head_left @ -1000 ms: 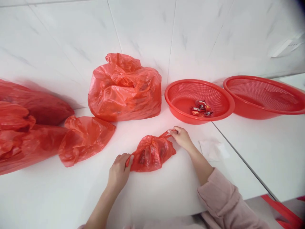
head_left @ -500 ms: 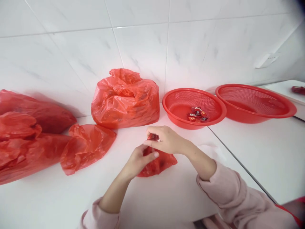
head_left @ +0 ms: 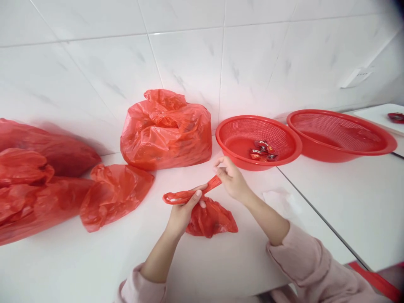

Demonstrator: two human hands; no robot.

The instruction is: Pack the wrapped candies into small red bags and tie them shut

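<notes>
A small red plastic bag (head_left: pixel 212 219) rests on the white table with its neck gathered and its handles twisted. My left hand (head_left: pixel 186 207) is closed round the neck, thumb on top; one looped handle sticks out to the left of it. The other end of the twisted plastic stretches up to the right, where my right hand (head_left: pixel 232 179) pinches it between curled fingers. Dark shapes show faintly through the bag, but I cannot make out what they are.
Behind stands a large full red bag (head_left: pixel 167 139). More red bags (head_left: pixel 41 202) and a crumpled one (head_left: pixel 116 193) lie left. At the right are a red basket (head_left: pixel 230 153) with several wrapped pieces (head_left: pixel 263 151), another red basket (head_left: pixel 341 153) and a white tray (head_left: pixel 378 112).
My right hand has moved right, away from my left hand, drawing one handle out. A loop now shows at the left. My left hand has shifted slightly right and keeps the neck.
</notes>
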